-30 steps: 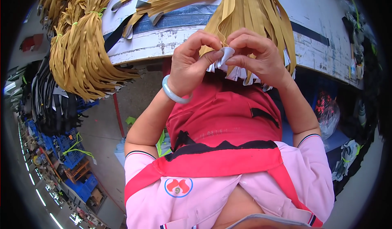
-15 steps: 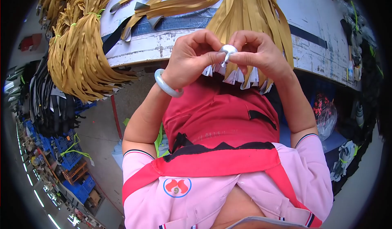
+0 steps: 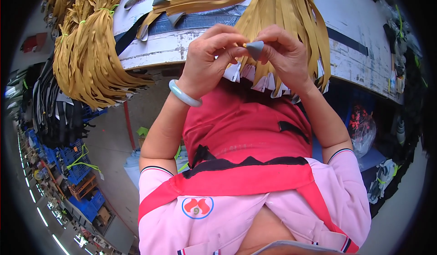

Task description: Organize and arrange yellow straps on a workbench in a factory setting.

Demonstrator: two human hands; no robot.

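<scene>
Raised above the table's near edge, both my hands meet over the hanging bundle of mustard-coloured zipper strips (image 3: 268, 14). My right hand (image 3: 286, 57) pinches a grey folded tab (image 3: 255, 49) between thumb and fingers. The tab is like the grey ends on other strips lying on the table. My left hand (image 3: 209, 59), with a pale bangle (image 3: 184, 94) on its wrist, has thumb and fingertips pressed together at the tab's left point. A tiny yellow piece (image 3: 245, 45) shows there; what it is cannot be made out. White-tipped strip ends (image 3: 259, 80) hang just below my hands.
The white, worn table (image 3: 350, 68) carries dark tape along its front. A second mustard zipper bundle (image 3: 91, 59) droops over its left end, with black strips (image 3: 63, 123) below. Blue crates (image 3: 77, 164) stand at lower left. A clear plastic bag (image 3: 363, 134) is under the table at right.
The pinched piece has turned from its white side to its grey side. My hands have risen slightly, and the left has drawn a little to the left.
</scene>
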